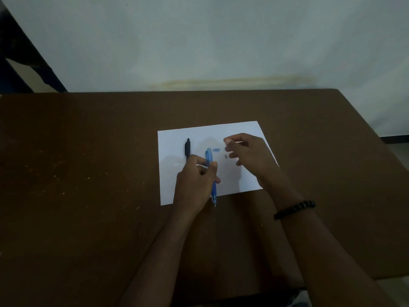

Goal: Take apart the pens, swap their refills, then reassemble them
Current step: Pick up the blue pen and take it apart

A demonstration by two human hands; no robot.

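Currently the left hand (194,180) grips the blue pen (212,173) over the paper (177,138). Its right hand (247,156) hovers, fingers loosely curled; whether it pinches anything is unclear. A black pen (187,148) lies beside.

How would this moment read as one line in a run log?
left hand: holds blue pen | right hand: above paper, grip unclear | black pen: on paper | small blue part: on paper

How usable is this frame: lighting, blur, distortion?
Head view: dim and underexposed, only the paper bright; the right hand is motion-blurred at its fingertips; the left hand and blue pen are soft; the table edges bow from the wide lens; no glare.
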